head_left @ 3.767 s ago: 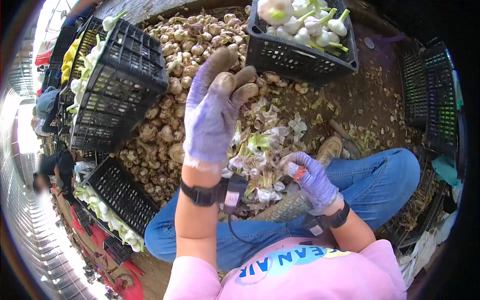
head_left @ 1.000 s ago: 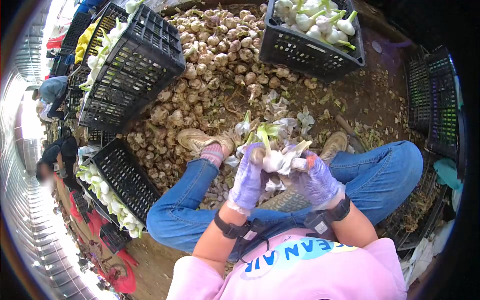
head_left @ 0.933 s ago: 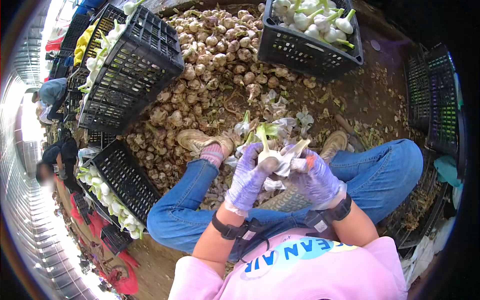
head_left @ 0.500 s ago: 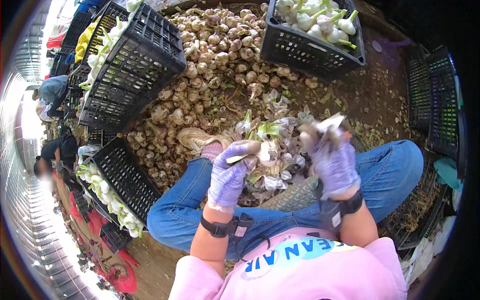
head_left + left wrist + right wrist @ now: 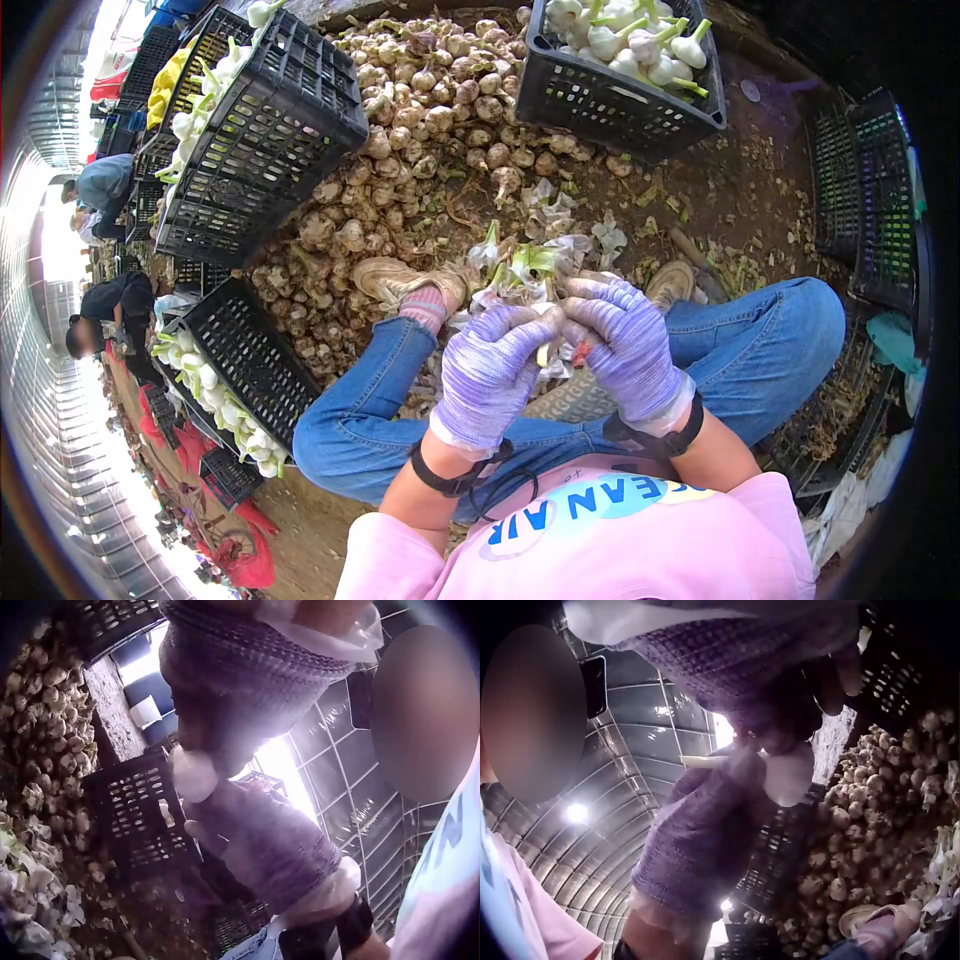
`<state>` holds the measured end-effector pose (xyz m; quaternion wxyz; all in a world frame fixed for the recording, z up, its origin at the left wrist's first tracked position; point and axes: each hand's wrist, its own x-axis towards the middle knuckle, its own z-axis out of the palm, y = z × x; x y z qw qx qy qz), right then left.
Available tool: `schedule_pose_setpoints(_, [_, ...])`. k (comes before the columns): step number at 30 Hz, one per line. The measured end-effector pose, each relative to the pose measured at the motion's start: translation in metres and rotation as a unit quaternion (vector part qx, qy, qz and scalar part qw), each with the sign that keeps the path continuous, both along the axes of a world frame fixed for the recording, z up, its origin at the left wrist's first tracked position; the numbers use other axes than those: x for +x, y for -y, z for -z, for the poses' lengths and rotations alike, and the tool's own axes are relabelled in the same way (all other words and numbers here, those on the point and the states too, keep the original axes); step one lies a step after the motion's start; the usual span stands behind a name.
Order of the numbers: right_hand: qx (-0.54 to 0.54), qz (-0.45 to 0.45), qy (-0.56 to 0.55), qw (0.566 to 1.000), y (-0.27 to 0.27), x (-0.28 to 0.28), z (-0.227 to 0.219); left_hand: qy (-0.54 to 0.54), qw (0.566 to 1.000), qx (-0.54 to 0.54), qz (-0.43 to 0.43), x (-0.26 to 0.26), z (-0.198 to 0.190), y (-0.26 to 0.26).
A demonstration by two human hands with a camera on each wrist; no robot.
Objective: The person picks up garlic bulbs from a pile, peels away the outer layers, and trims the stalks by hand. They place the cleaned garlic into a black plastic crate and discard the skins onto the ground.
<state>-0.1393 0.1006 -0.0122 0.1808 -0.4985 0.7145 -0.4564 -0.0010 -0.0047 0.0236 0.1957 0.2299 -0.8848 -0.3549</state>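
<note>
A garlic bulb point(image 5: 193, 775) shows white between the fingertips of both gloved hands. Its pale cut stem point(image 5: 705, 761) pokes out to one side, and in the head view the fingers hide most of the bulb. My left hand point(image 5: 488, 375) grips the bulb with thumb and fingers. From the other side my right hand point(image 5: 625, 345) pinches it, and a red patch marks that glove near the thumb. Right beneath the hands lies a heap of peeled garlic skins and green leaf scraps point(image 5: 535, 262), between the person's shoes.
Unpeeled garlic point(image 5: 440, 120) is piled on the ground ahead. A black crate point(image 5: 620, 105) of cleaned garlic stands beyond it; another crate point(image 5: 265, 140) stands at left, and a lower one point(image 5: 250, 340) is by the left knee. Empty-looking crates point(image 5: 865, 190) stand far right.
From reaching forward, the left hand came back to the lap and took hold of garlic. Half a second ago the hands were apart, the right with a loose white skin; now they meet at the bulb.
</note>
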Motion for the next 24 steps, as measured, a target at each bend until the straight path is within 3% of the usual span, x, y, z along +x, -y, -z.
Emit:
schedule_pose_setpoints(3, [-0.027, -0.005, -0.067, 0.997, 0.000, -0.001, -0.002, 0.018, 0.999, -0.019, 0.023, 0.003, 0.006, 0.001])
schedule_pose_setpoints(6, [0.011, -0.023, 0.024, 0.999, -0.001, -0.008, -0.002, -0.062, 0.984, 0.166, -0.019, 0.011, 0.010, 0.004])
schedule_pose_setpoints(7, [0.016, -0.006, 0.188, 0.982, -0.003, -0.010, 0.003, -0.061, 0.984, 0.165, -0.019, 0.014, 0.014, 0.003])
schedule_pose_setpoints(8, [0.021, 0.009, 0.346, 0.938, -0.004, -0.012, 0.007, -0.128, 0.943, 0.299, -0.074, 0.018, 0.020, 0.002])
schedule_pose_setpoints(9, [0.020, 0.007, 0.347, 0.938, -0.006, -0.013, 0.005, -0.192, 0.876, 0.424, -0.128, 0.021, 0.025, 0.001])
schedule_pose_setpoints(10, [-0.005, -0.031, 0.470, 0.882, -0.010, -0.014, 0.001, -0.195, 0.813, 0.520, -0.177, 0.027, 0.025, 0.001])
schedule_pose_setpoints(11, [-0.030, -0.067, 0.584, 0.808, -0.013, -0.014, -0.004, -0.196, 0.813, 0.518, -0.179, 0.025, 0.029, 0.004])
schedule_pose_setpoints(13, [-0.090, -0.153, 0.631, 0.755, -0.016, -0.007, -0.015, -0.311, 0.688, 0.617, -0.222, 0.020, 0.037, 0.011])
schedule_pose_setpoints(15, [-0.051, -0.180, 0.600, 0.778, -0.017, -0.008, -0.015, -0.311, 0.672, 0.631, -0.229, 0.022, 0.039, 0.016])
schedule_pose_setpoints(17, [-0.037, -0.161, 0.615, 0.771, -0.014, -0.003, -0.013, -0.306, 0.665, 0.643, -0.225, 0.023, 0.045, 0.016])
schedule_pose_setpoints(19, [0.093, -0.061, 0.517, 0.849, -0.006, -0.002, -0.004, -0.260, 0.694, 0.630, -0.233, 0.020, 0.045, 0.017])
schedule_pose_setpoints(20, [0.101, -0.084, 0.447, 0.885, -0.001, -0.005, -0.006, -0.251, 0.697, 0.626, -0.245, 0.019, 0.043, 0.016])
schedule_pose_setpoints(21, [0.052, -0.068, 0.506, 0.858, 0.005, 0.002, 0.002, -0.244, 0.699, 0.622, -0.256, 0.018, 0.041, 0.016])
schedule_pose_setpoints(24, [0.037, -0.060, 0.381, 0.922, 0.021, 0.012, 0.003, -0.182, 0.738, 0.619, -0.197, 0.015, 0.042, 0.020])
